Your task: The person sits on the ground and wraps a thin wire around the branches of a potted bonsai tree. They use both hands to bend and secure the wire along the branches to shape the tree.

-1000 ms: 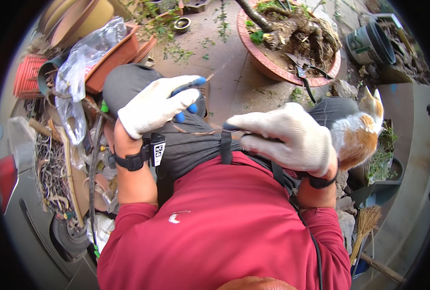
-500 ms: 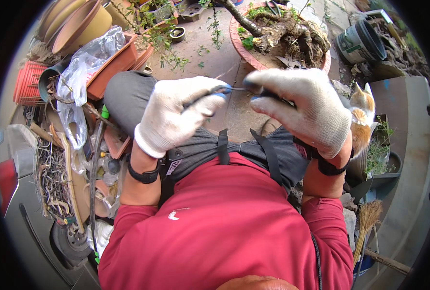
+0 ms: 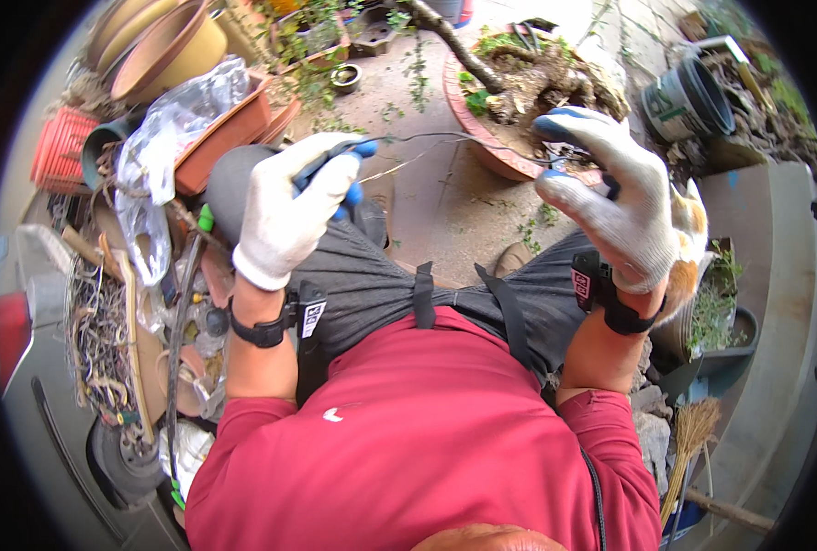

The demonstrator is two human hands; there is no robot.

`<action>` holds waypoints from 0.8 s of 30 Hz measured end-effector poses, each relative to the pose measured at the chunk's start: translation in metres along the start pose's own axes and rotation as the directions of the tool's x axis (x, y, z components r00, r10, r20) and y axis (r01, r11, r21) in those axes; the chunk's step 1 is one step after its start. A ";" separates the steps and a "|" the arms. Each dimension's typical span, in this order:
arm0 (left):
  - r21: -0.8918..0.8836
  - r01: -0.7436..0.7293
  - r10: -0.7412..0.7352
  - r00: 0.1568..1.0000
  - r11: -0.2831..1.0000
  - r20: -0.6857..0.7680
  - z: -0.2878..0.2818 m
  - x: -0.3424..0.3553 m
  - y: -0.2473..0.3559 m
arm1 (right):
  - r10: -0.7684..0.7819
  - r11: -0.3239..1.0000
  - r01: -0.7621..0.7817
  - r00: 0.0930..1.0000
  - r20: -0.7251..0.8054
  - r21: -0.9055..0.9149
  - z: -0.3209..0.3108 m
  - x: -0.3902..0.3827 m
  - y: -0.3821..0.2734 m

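Paved floor (image 3: 427,207); broad pot (image 3: 454,92) with gnarled trunk (image 3: 555,81), one o'clock. Dark wire (image 3: 441,134) at twelve, bowed between hands. Left hand (image 3: 289,207), ten o'clock: fingers clamped on wire, presumably anchoring it. Right hand (image 3: 624,211), two o'clock: fingers apart, wire reaching toward gap, contact unclear, perhaps leaving slack.

Stretching as a thin dark wire (image 3: 445,134) from the pinching fingertips of the gloved left hand (image 3: 294,197), arching gently, then dipping toward the gloved right hand (image 3: 624,202), between spread thumb and fingers. Slanting just below as a pale, slender strand (image 3: 399,166), rising rightward from near the left fingertips.
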State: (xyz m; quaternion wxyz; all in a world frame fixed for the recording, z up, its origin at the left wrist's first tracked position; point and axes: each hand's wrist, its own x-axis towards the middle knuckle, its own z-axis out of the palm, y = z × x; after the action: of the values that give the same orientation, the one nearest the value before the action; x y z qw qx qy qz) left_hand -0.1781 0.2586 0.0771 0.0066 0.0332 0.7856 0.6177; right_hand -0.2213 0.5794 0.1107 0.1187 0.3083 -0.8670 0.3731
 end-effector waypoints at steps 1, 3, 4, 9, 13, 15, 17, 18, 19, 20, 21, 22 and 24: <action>0.004 -0.009 0.009 1.000 1.000 0.002 -0.001 0.000 0.001 | -0.064 0.998 0.064 0.997 -0.040 -0.010 0.001 0.003 -0.001; 0.067 -0.043 0.043 0.999 0.997 0.001 -0.003 -0.001 0.002 | -0.080 0.996 0.077 0.995 -0.067 -0.039 0.001 0.008 -0.006; 0.007 -0.050 0.050 0.999 0.999 0.012 -0.003 -0.002 0.002 | -0.099 0.991 0.094 0.994 -0.053 -0.090 0.000 0.011 -0.008; -0.140 -0.019 0.036 0.992 0.990 0.118 -0.003 0.000 0.001 | -0.112 0.932 0.095 0.993 -0.029 -0.349 -0.003 0.016 -0.032; -0.110 -0.079 0.093 0.988 0.991 0.126 0.005 0.004 -0.002 | -0.148 0.830 0.179 0.984 0.101 -0.528 0.002 0.019 -0.052; -0.091 -0.079 0.091 0.986 0.993 0.136 0.008 0.005 -0.002 | -0.197 0.826 0.217 0.976 0.095 -0.521 0.011 0.024 -0.056; -0.130 -0.084 0.102 0.985 0.988 0.141 0.011 0.006 -0.003 | -0.205 0.856 0.226 0.974 0.095 -0.464 0.019 0.029 -0.055; -0.175 -0.095 0.120 0.983 0.980 0.138 0.011 0.006 -0.004 | -0.179 0.877 0.182 0.983 0.049 -0.445 0.022 0.031 -0.054; -0.237 -0.103 0.139 0.980 0.966 0.140 0.011 0.007 -0.005 | -0.155 0.897 0.142 0.988 0.003 -0.419 0.024 0.032 -0.053; -0.203 -0.132 0.161 0.978 0.970 0.136 0.009 0.007 -0.007 | -0.129 0.915 0.102 0.991 -0.042 -0.391 0.025 0.033 -0.053; -0.187 -0.159 0.187 0.973 0.969 0.138 0.007 0.008 -0.009 | -0.134 0.918 0.085 0.986 -0.101 -0.388 0.025 0.034 -0.052; -0.187 -0.180 0.207 0.970 0.966 0.132 0.006 0.009 -0.011 | -0.064 0.940 0.021 0.992 -0.113 -0.341 0.025 0.033 -0.052; -0.216 -0.202 0.231 0.966 0.955 0.116 0.006 0.011 -0.017 | -0.033 0.943 -0.005 0.994 -0.109 -0.333 0.024 0.033 -0.053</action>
State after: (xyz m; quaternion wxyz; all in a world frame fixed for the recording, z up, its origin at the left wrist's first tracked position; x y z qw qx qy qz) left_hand -0.1897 0.2608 0.0593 -0.0027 0.1616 0.7078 0.6876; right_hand -0.2133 0.5195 0.1390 0.2204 0.2685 -0.9072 0.2375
